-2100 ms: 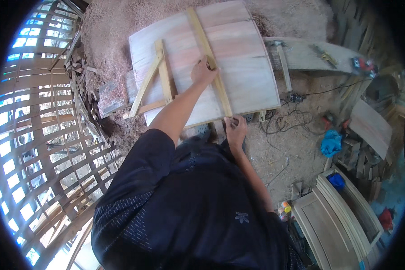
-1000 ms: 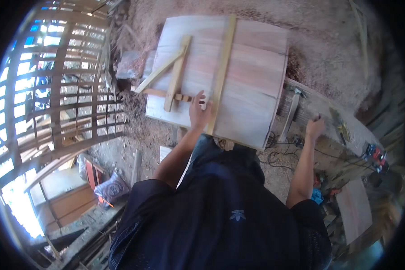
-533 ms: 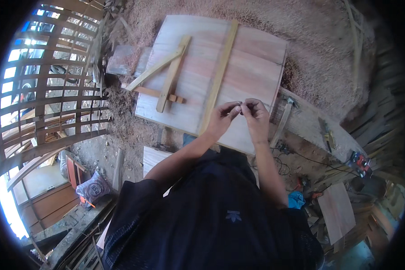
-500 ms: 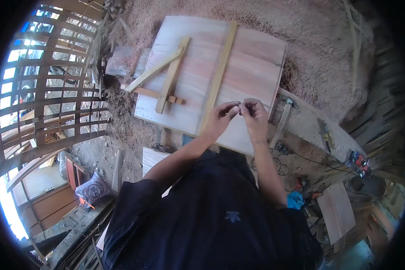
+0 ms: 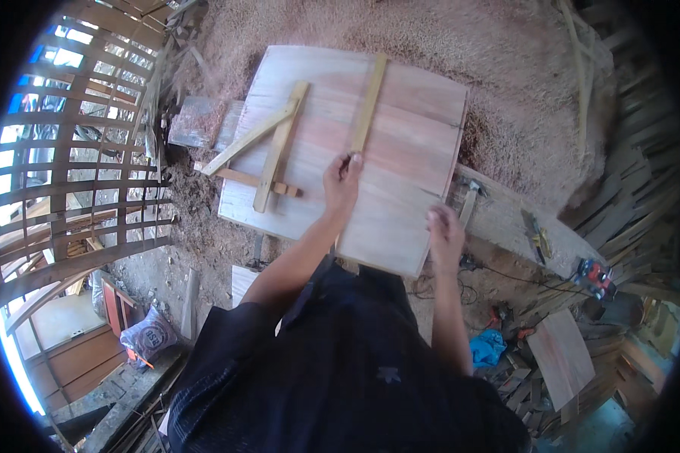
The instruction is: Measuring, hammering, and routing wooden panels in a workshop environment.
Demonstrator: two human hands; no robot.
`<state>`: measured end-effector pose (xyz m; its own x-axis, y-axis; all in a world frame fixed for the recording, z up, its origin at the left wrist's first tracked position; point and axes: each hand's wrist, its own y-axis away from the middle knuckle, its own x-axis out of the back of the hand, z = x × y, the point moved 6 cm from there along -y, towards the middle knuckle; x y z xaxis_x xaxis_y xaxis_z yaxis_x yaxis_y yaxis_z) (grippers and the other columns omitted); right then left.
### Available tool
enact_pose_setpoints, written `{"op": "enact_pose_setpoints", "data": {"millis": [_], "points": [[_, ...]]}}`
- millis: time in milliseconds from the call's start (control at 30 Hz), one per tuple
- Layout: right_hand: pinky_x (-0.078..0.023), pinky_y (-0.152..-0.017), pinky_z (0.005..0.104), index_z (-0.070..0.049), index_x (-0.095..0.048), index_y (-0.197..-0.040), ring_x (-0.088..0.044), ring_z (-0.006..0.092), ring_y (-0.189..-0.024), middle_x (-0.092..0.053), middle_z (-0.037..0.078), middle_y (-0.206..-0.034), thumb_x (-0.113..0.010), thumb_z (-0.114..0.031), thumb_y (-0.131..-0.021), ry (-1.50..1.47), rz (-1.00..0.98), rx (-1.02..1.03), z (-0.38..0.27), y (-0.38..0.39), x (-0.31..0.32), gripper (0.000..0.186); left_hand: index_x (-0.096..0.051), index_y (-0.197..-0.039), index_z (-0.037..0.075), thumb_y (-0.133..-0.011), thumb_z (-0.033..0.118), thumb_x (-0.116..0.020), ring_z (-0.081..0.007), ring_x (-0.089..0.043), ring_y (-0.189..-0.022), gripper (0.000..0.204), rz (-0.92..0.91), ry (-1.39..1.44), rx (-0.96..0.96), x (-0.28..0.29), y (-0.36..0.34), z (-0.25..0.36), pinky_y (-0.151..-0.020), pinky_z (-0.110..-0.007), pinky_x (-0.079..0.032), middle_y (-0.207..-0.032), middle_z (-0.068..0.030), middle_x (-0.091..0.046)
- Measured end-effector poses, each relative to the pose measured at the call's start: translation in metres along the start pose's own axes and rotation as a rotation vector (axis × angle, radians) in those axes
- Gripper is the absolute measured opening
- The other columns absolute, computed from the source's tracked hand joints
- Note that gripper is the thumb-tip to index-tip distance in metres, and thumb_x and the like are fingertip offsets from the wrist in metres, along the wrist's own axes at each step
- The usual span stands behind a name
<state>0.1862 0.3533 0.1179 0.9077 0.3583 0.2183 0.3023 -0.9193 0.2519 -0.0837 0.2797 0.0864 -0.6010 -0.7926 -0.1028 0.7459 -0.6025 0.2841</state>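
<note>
A pale plywood panel [image 5: 408, 121] lies in front of me with a long yellowish batten [image 5: 370, 98] across it. My left hand [image 5: 341, 180] rests on that batten at its lower half, fingertips closed on something too small to make out. My right hand [image 5: 446, 238] is at the panel's lower right edge, its fingers blurred and slightly bent. On the panel's left lies an angled wooden piece [image 5: 251, 140] joined to an upright batten [image 5: 279, 151], over a short crosspiece [image 5: 242, 177]. A hammer [image 5: 472, 189] lies on the plank bench just right of the panel.
The plank bench [image 5: 506, 219] holds pliers [image 5: 538, 241] and a red power tool [image 5: 593, 275], with cables below. Sawdust [image 5: 506, 45] lies beyond. A lattice wall [image 5: 75, 174] is at left, a sack [image 5: 147, 336] below it. A blue cloth [image 5: 487, 347] and board offcuts [image 5: 559, 355] are lower right.
Half a second ago both hands met over the panel's lower right part. Now my left hand has moved up-left onto the batten and my right hand has moved down-right to the edge.
</note>
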Motion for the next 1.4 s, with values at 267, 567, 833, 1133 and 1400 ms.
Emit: {"op": "enact_pose_setpoints", "data": {"millis": [267,567,833,1133,1400], "points": [[-0.054,-0.09,0.0395,0.0,-0.064,-0.128,-0.068,0.03,-0.106,-0.07,0.018,-0.117,-0.068,-0.022,-0.099,0.514,0.221,-0.01,0.081,-0.015,0.096,0.037,-0.077,-0.113,0.006,-0.093,0.02,-0.071,-0.0284,-0.075,-0.09,0.024,0.325,-0.371,-0.398,-0.054,-0.187,-0.006,-0.082,-0.039,-0.057,-0.098,-0.0175,-0.077],[-0.052,-0.092,0.0467,-0.001,-0.059,-0.133,-0.065,0.0403,-0.109,-0.066,0.024,-0.116,-0.073,-0.016,-0.092,0.581,0.171,-0.026,0.096,-0.025,0.089,0.046,-0.078,-0.11,0.02,-0.096,0.04,-0.068,-0.0285,-0.073,-0.091,0.027,0.452,-0.619,-0.347,-0.081,-0.233,-0.031,-0.086,-0.042,-0.054,-0.097,-0.0063,-0.078],[-0.056,-0.083,0.0398,-0.001,-0.057,-0.133,-0.07,0.028,-0.093,-0.069,0.018,-0.108,-0.077,-0.007,-0.089,0.62,0.175,0.053,0.115,-0.033,0.101,0.048,-0.079,-0.108,0.021,-0.094,0.039,-0.071,-0.0288,-0.072,-0.089,0.024,0.391,-0.665,-0.35,-0.083,-0.231,-0.032,-0.083,-0.042,-0.054,-0.094,-0.006,-0.077],[-0.053,-0.091,0.0457,0.002,-0.057,-0.133,-0.067,0.04,-0.106,-0.066,0.024,-0.119,-0.08,-0.018,-0.088,0.491,0.144,-0.082,0.118,-0.037,0.102,0.055,-0.079,-0.104,0.018,-0.094,0.036,-0.071,-0.0277,-0.068,-0.085,0.022,0.379,-0.725,-0.425,-0.087,-0.233,-0.025,-0.08,-0.043,-0.052,-0.089,-0.0052,-0.073],[-0.056,-0.079,0.0386,0.003,-0.059,-0.125,-0.07,0.0264,-0.086,-0.07,0.016,-0.099,-0.077,-0.011,-0.09,0.732,0.2,-0.035,0.133,-0.037,0.104,0.042,-0.079,-0.103,0.014,-0.096,0.033,-0.068,-0.0275,-0.068,-0.087,0.023,0.378,-0.746,-0.418,-0.091,-0.227,-0.02,-0.08,-0.043,-0.052,-0.093,-0.0057,-0.071]]}}
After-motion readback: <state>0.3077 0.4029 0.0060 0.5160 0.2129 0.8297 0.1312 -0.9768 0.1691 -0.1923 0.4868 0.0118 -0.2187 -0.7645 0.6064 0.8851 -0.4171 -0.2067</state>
